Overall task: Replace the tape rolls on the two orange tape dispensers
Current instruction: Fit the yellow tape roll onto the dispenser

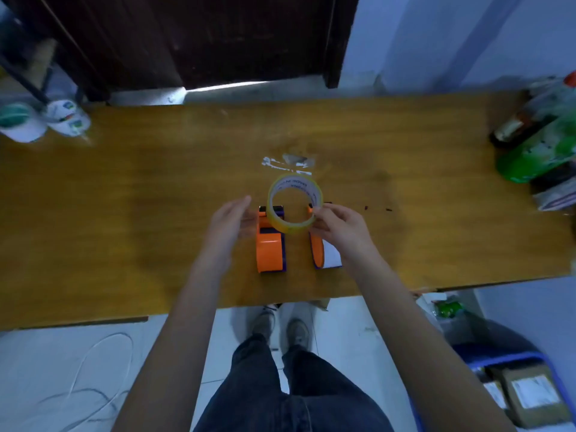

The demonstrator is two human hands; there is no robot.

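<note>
Two orange tape dispensers lie side by side on the wooden table [124, 188]. The left dispenser [270, 251] shows whole; the right dispenser [318, 247] is partly hidden under my right hand. A yellowish tape roll [294, 227] with a white printed core is held up above them, tilted toward me. My right hand [339, 229] pinches the roll's right rim. My left hand [227, 226] hovers just left of the left dispenser, fingers apart and slightly blurred, holding nothing.
Torn tape scraps [288, 162] stick to the table behind the roll. White cups [46, 120] stand at the far left edge. Bottles and a green bag [542, 135] crowd the right end. A blue crate with boxes [517, 391] sits on the floor at right, and a white cable [93, 385] at left.
</note>
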